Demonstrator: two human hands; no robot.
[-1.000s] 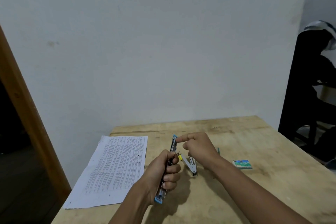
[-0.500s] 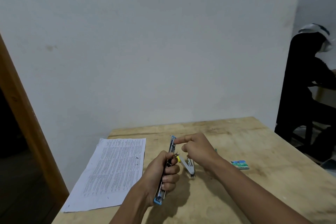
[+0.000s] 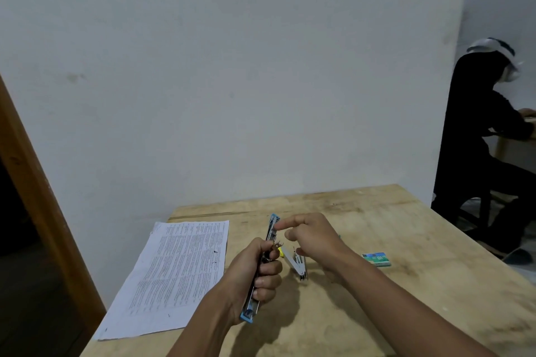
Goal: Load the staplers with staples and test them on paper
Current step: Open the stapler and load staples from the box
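Dim, soft shadows, slight blur, wide-angle distortion

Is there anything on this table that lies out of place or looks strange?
Nothing spilled or damaged. The silver stapler lies splayed open in a V on the table, beside the blue stapler that the left hand grips. The paper lies askew, its far corner seemingly past the table's left edge.

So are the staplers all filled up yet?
Not yet. Both staplers are opened. The left hand grips the blue stapler while the right hand touches its far end with a forefinger. The other stapler lies open on the table, untouched. Testing on the paper is left.
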